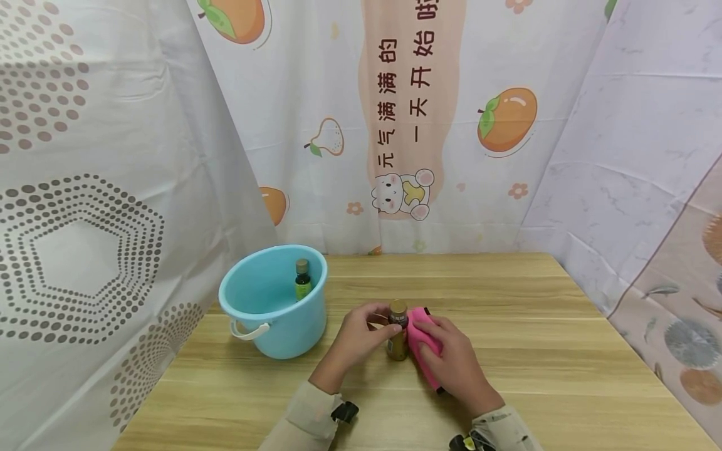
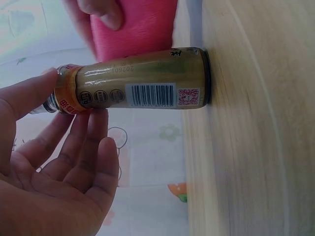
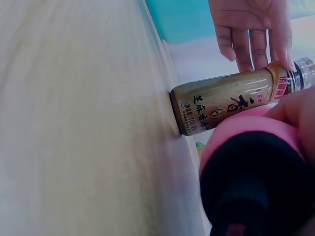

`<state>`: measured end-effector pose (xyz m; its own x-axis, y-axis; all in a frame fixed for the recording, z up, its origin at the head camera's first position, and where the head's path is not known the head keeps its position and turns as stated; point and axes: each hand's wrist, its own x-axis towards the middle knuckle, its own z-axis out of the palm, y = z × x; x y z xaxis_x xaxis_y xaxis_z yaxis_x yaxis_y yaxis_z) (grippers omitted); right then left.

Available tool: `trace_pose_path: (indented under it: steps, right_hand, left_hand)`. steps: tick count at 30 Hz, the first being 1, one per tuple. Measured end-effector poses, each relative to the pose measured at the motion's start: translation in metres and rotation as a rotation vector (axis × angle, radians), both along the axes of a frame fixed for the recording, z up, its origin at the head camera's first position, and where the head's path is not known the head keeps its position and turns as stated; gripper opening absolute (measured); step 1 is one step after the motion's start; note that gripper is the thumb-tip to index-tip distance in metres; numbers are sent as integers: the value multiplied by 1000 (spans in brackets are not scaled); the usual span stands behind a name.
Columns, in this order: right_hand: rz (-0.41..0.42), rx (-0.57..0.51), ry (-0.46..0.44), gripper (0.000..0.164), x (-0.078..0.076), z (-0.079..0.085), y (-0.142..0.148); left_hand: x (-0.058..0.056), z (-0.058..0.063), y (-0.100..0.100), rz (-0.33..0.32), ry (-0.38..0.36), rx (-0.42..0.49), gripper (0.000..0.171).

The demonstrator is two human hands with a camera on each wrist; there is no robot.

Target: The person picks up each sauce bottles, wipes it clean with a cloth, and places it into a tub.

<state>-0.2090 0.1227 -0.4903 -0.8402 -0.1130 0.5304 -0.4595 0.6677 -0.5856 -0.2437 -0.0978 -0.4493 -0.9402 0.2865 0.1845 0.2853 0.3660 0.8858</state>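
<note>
A small sesame oil bottle (image 1: 397,346) with a gold cap and gold-brown label stands upright on the wooden table. My left hand (image 1: 363,335) pinches it by the neck between thumb and fingers, seen closely in the left wrist view, where the barcode side of the bottle (image 2: 152,88) shows. Just right of the bottle, my right hand (image 1: 448,357) grips a long, soft-looking pink roll (image 1: 420,344) with black ends. Its round black end (image 3: 261,182) fills the lower part of the right wrist view. The roll lies close alongside the bottle, overlapping it in the wrist views.
Left of the hands stands a light blue bucket (image 1: 293,332) with a white handle (image 1: 250,332). Inside it is a dark bottle (image 1: 303,282) with a yellow-green label. A printed curtain (image 1: 316,75) hangs behind the wooden table (image 1: 536,351), with more cloth at both sides.
</note>
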Motion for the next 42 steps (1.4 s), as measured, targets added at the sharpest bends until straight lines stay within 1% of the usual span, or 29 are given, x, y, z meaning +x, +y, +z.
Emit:
trace_pose_path:
  steps: [4, 12, 17, 20, 23, 26, 34, 42]
  right_hand:
    - [13, -39, 75, 41, 0, 1, 1]
    - [29, -115, 196, 44, 1, 4, 1]
    - [42, -129, 243, 44, 1, 6, 2]
    - [57, -137, 245, 43, 1, 6, 2]
    - [69, -140, 230, 42, 0, 6, 2]
    - [63, -135, 201, 42, -1, 4, 1]
    - [44, -104, 68, 38, 1, 2, 0]
    - [21, -44, 12, 37, 0, 0, 0]
  left_hand:
    - [-2, -2, 0, -18, 11, -8, 35]
    - [-3, -3, 0, -39, 20, -33, 38]
    - [-3, -2, 0, -51, 28, -34, 34]
    - [-3, -3, 1, -54, 31, -36, 35]
    - [-3, -3, 0, -54, 30, -39, 35]
    - [-4, -4, 0, -53, 31, -40, 35]
    - [-2, -1, 0, -70, 51, -8, 33]
    - [-2, -2, 1, -70, 52, -21, 36]
